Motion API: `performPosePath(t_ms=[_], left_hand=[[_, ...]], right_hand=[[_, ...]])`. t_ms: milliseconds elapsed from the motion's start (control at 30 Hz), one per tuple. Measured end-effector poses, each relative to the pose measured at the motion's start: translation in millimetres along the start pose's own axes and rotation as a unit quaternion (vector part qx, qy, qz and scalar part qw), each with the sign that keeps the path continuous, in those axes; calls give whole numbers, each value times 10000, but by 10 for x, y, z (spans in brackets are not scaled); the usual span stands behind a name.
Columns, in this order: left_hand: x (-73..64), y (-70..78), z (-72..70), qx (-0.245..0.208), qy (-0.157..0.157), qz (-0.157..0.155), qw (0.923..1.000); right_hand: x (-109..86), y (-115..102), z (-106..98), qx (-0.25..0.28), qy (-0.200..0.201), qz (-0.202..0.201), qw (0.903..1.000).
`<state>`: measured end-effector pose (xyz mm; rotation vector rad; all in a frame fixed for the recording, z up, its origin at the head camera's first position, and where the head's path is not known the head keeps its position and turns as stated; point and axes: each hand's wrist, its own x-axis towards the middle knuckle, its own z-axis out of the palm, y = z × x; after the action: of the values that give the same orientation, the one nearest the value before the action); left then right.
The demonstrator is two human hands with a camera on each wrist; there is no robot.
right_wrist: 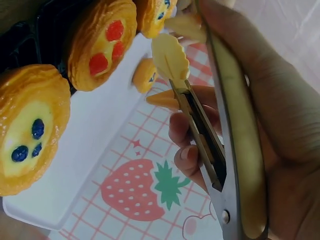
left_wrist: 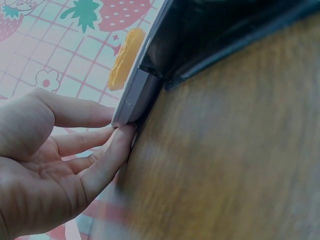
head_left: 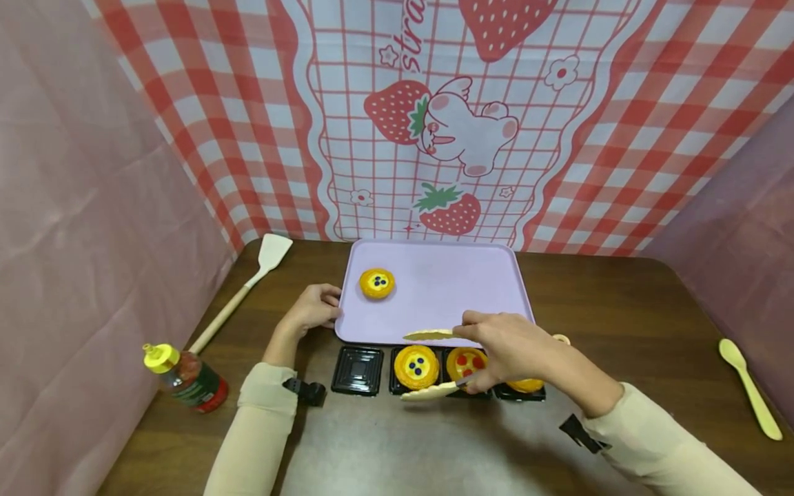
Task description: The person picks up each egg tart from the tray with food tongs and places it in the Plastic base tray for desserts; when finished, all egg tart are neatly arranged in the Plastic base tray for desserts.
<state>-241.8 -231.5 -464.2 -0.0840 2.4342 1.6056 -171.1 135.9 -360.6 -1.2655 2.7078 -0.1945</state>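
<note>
My left hand pinches the left rim of a lilac tray, fingers and thumb meeting at its edge in the left wrist view. On the tray sits one blueberry egg tart. My right hand grips food tongs with cream scalloped tips. The spread tips lie on the far and near sides of a blueberry tart, apart from it in the head view. Beside that is a tart with red toppings, and another tart is partly hidden under my right hand.
The tarts along the tray's near edge sit in black plastic boxes, with an unfilled box at their left. A sauce bottle and a white spatula are at left. A yellow spoon lies far right.
</note>
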Motion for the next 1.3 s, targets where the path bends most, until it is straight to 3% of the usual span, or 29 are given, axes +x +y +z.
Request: performPosePath(t_ms=[333, 667, 967, 1300], left_hand=[[-31, 22, 7, 19, 23, -13, 10000], [-22, 22, -9, -21, 7, 12, 10000], [-9, -9, -26, -42, -21, -4, 10000], [-6, -9, -10, -49, 53, -16, 10000]], right_hand=[[-45, 44, -7, 160, -23, 122, 9998], [13, 101, -179, 126, 429, 364, 9983], [253, 170, -315, 28, 947, 387, 9947], [550, 317, -350, 102, 1033, 696, 9922]])
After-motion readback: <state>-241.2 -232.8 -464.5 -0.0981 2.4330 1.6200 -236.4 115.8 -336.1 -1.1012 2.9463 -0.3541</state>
